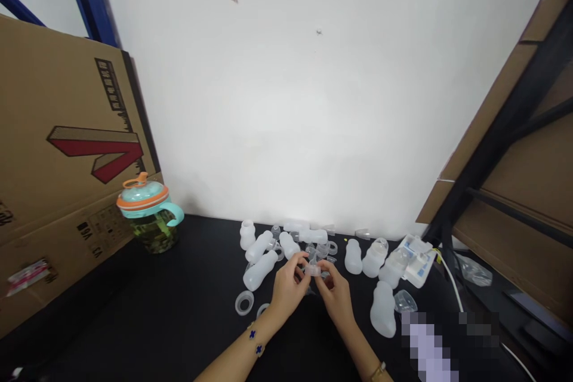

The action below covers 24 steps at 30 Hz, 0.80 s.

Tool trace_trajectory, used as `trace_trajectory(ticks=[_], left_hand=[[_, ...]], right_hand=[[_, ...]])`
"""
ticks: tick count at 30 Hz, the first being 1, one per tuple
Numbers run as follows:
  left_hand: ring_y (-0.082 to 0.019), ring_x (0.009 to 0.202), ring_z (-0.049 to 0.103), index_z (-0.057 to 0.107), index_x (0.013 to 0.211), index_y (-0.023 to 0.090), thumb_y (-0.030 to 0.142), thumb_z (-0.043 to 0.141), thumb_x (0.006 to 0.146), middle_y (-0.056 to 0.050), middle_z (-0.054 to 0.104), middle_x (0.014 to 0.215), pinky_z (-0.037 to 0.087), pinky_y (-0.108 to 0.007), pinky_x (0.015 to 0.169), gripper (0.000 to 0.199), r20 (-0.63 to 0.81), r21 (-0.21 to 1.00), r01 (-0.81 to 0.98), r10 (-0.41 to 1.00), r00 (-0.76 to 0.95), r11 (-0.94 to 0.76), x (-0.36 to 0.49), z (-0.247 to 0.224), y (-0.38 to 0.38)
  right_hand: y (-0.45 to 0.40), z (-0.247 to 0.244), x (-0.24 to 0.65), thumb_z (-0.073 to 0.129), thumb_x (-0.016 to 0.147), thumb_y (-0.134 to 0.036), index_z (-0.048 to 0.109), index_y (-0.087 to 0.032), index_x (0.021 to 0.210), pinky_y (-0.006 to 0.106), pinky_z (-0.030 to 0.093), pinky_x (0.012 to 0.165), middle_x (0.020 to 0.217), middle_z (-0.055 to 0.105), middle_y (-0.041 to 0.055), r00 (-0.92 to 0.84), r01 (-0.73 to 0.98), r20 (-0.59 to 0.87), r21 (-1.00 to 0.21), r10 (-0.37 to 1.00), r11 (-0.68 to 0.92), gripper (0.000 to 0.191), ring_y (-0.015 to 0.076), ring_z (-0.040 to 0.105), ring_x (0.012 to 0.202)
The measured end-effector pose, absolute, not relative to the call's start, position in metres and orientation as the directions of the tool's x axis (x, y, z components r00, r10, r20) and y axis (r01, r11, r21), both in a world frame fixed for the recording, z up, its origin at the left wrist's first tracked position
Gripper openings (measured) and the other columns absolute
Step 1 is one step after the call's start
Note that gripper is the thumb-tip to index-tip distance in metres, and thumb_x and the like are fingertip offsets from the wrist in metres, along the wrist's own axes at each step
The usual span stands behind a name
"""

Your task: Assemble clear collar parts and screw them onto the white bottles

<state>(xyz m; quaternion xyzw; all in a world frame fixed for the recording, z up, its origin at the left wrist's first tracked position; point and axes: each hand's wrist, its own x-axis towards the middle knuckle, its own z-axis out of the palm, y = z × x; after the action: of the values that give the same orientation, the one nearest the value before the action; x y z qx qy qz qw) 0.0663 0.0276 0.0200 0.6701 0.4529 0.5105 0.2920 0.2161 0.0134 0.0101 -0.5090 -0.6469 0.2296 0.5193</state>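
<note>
Between my fingertips is a translucent baby bottle collar ring [312,270], with what looks like a clear nipple standing up from it. My left hand [290,284] pinches its left side, and my right hand [335,293] has thumb and fingers on the right side. Beyond them lies a heap of frosted white bottles [261,270], clear caps and nipples, partly hidden by my hands. A loose collar ring [244,303] rests flat left of my left wrist. On the right are more bottles [384,310], two of them with clear tops [375,258], and a clear cap [405,302].
A tea jug [150,215] with a turquoise lid and handle stands at the left, before a large cardboard box [67,131]. A white power strip [419,262] with a cable lies at the right. The white wall [286,107] bounds the black table [188,310] behind.
</note>
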Motion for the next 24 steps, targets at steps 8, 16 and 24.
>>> trace_trajectory(ticks=[8,16,24], left_hand=[[-0.016,0.07,0.065,0.065,0.098,0.021,0.034,0.058,0.09,-0.003,0.073,0.092,0.049,-0.023,0.061,0.017,0.376,0.889,0.248,0.923,0.087,-0.386,0.066,0.024,0.028],[-0.017,0.067,0.062,0.073,0.09,0.019,0.04,0.055,0.093,-0.003,0.072,0.077,0.044,-0.024,0.061,0.028,0.382,0.858,0.311,0.913,0.145,-0.408,0.066,0.017,0.033],[-0.015,0.061,0.057,0.074,0.084,0.016,0.042,0.056,0.092,-0.003,0.068,0.07,0.038,-0.022,0.054,0.032,0.371,0.862,0.315,0.918,0.142,-0.397,0.066,0.013,0.035]], right_hand=[[0.016,0.008,0.215,0.053,0.095,-0.052,0.068,-0.018,0.111,0.024,0.043,0.052,0.09,0.072,0.0051,0.043,0.46,0.429,-0.81,0.902,0.363,0.041,0.014,0.054,0.056],[0.015,0.01,0.215,0.047,0.098,-0.052,0.071,-0.018,0.105,0.024,0.046,0.057,0.083,0.071,0.0045,0.013,0.487,0.445,-0.785,0.895,0.383,0.041,0.016,0.059,0.06],[0.015,0.008,0.215,0.046,0.098,-0.049,0.07,-0.018,0.103,0.024,0.044,0.056,0.082,0.071,0.0043,0.005,0.536,0.46,-0.751,0.888,0.386,0.039,0.0158,0.059,0.059]])
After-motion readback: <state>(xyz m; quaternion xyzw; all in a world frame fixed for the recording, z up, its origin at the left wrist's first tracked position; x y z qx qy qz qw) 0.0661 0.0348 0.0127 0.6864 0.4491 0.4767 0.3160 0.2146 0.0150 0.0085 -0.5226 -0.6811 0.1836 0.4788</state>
